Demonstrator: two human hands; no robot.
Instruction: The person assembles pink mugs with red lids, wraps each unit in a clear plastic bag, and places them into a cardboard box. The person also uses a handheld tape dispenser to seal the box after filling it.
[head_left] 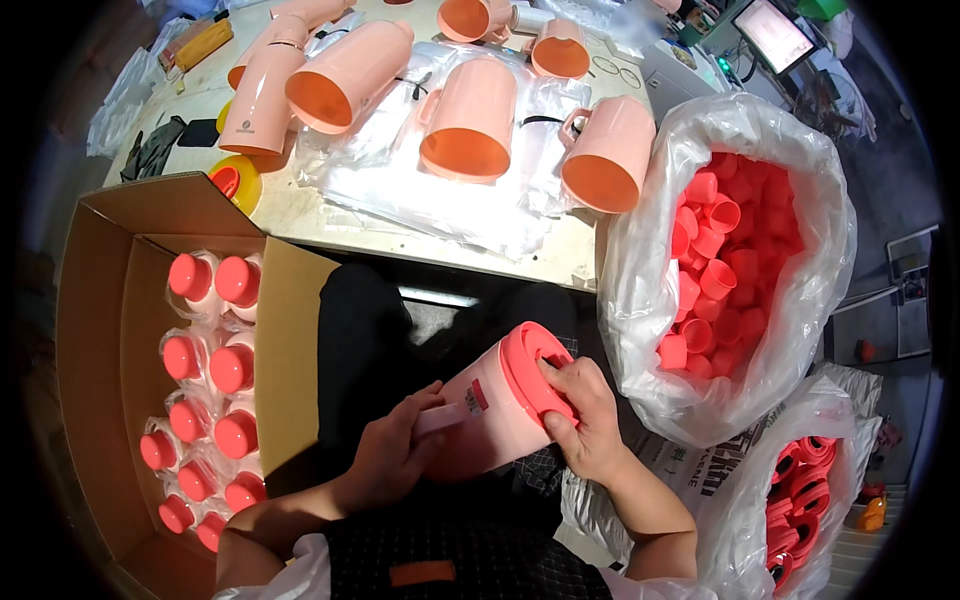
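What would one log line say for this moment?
left hand: steadies pink plastic jug | right hand: on its red lid | beside: open cardboard box

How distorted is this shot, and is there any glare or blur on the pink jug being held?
Head view: strong fisheye, table edge bowed, corners black; pink jug sharp between left hand and right hand; soft glare on clear bag.
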